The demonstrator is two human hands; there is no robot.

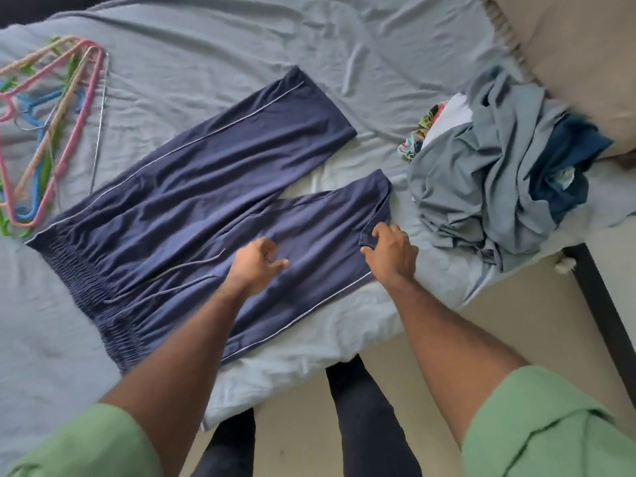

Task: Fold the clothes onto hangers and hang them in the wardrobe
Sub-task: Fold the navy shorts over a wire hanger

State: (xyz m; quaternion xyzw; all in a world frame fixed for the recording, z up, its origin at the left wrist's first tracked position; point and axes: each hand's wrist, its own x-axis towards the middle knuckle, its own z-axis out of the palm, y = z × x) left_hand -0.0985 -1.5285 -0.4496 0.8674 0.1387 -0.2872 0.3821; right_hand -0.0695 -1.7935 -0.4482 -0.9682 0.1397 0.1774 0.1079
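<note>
Fingers (378,232) (right hand (390,254)) seemingly pinching trousers (192,187) hem

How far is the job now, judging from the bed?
Early. Done: navy trousers are spread flat on the bed. In hand: the right hand grips the near leg's hem; the left hand hovers above. Left: hangers lie unused, a clothes pile waits.

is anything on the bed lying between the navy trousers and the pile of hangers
Nothing visible does. The navy trousers lie flat with only bare bedsheet between them and the hangers; the waistband end nearly reaches them.
</note>
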